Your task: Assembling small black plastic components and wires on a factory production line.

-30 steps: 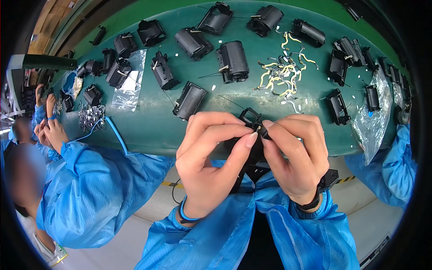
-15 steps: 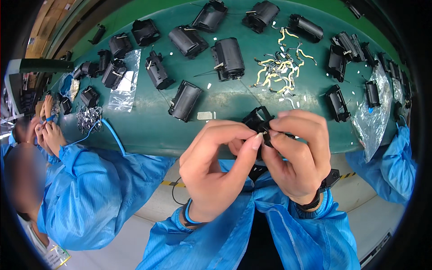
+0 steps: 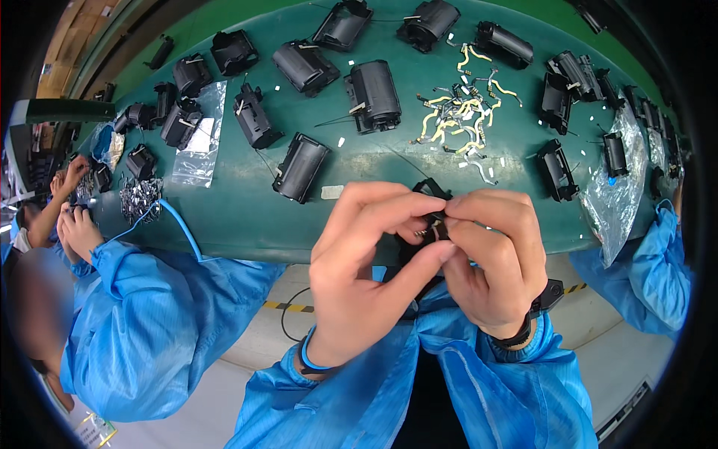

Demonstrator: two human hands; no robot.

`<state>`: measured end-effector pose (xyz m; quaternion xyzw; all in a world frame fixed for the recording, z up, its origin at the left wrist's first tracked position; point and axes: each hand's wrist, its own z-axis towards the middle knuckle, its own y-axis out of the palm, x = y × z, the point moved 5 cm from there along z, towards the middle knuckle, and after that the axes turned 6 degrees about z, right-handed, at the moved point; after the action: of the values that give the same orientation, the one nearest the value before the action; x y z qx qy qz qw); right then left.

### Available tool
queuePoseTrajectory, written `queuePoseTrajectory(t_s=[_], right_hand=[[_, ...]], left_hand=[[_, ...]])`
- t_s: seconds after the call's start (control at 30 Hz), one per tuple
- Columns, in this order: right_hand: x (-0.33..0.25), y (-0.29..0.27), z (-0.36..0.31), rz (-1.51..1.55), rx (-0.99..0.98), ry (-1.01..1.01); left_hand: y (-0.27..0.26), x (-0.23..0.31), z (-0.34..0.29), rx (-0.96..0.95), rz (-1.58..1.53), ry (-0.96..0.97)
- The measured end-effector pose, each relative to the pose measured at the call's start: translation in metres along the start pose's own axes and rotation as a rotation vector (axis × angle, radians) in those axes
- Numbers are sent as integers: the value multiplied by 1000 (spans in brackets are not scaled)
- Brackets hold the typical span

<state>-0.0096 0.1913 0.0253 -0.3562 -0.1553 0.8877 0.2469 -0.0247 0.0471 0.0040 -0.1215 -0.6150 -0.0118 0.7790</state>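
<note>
A black plastic housing (image 3: 430, 188) is held between my two hands at the near edge of the green table, mostly covered by my fingers. My left hand (image 3: 366, 258) is closed on it, with the thumb and index finger bent around its near side. From the right, my right hand (image 3: 497, 251) grips the same part, its fingertips close to the left ones. A small pale piece shows between the fingertips, too small to name. Beyond my hands lies a pile of yellow and black flex cables (image 3: 467, 116).
Several black housings stand on the green table (image 3: 292, 236), including a large cylindrical one (image 3: 374, 97). Clear plastic bags (image 3: 617, 194) lie right and left. A blue coiled cord (image 3: 183, 228) hangs near a pile of small metal parts (image 3: 140, 198). At left, a person in blue (image 3: 149, 322) works.
My left thumb has moved right and down, and the left index finger now reaches across the top of the part. My right hand keeps nearly the same grip.
</note>
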Motion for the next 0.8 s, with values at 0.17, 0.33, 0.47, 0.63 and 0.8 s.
queuePoseTrajectory(t_s=[0.17,0.33,0.47,0.63,0.8], right_hand=[[3,-2,0,118,-56,-1],[6,-13,4,205,-164,39],[2,-16,9,149,-228,54],[4,-17,6,329,-175,283],[12,-16,4,405,-192,309]], left_hand=[[-5,-6,1,29,-150,35],[-13,-7,4,-43,-267,-19],[-17,-10,4,-38,-277,-8],[-22,-9,5,5,-239,30],[-27,-11,6,-37,-249,40]])
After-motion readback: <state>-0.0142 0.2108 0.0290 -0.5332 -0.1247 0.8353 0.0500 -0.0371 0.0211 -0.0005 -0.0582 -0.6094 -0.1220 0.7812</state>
